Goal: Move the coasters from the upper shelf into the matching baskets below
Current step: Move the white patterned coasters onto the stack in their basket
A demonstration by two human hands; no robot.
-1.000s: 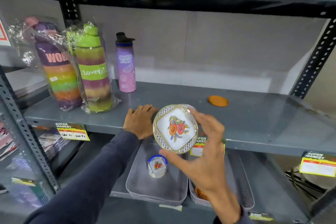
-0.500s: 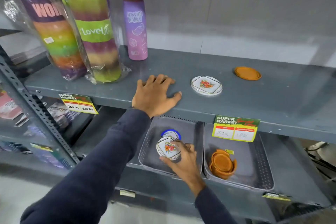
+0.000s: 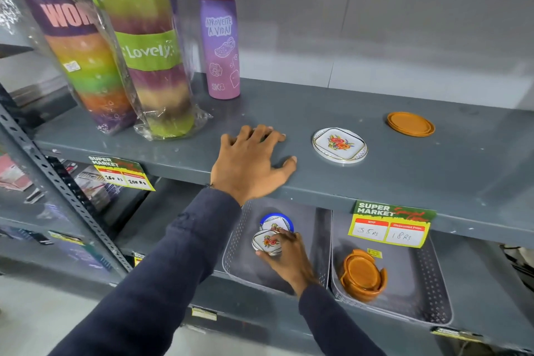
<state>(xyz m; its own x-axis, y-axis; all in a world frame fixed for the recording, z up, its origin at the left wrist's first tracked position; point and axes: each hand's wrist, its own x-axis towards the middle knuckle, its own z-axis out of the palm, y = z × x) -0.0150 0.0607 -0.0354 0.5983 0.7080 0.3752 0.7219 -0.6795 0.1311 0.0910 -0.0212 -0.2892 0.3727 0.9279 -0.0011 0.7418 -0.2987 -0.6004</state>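
Note:
My right hand point(image 3: 289, 261) is down in the left grey basket point(image 3: 235, 251) on the lower shelf, fingers closed on a white floral coaster point(image 3: 266, 242). Just behind it lies another floral coaster on a blue-rimmed holder point(image 3: 276, 221). The right grey basket point(image 3: 433, 280) holds a stack of orange coasters point(image 3: 362, 274). On the upper shelf point(image 3: 433, 170) lie one white floral coaster point(image 3: 339, 144) and one orange coaster point(image 3: 410, 123). My left hand point(image 3: 250, 163) rests flat and spread on the upper shelf's front edge, holding nothing.
Two tall wrapped rainbow bottles point(image 3: 144, 46) and a purple bottle point(image 3: 220, 35) stand at the upper shelf's left. Price tags point(image 3: 390, 222) hang from the shelf's front lip. A perforated steel upright point(image 3: 57, 185) runs down the left side.
My right hand carried the floral coaster from in front of the upper shelf down into the left basket. The view dropped and moved closer. My left hand stayed on the shelf edge.

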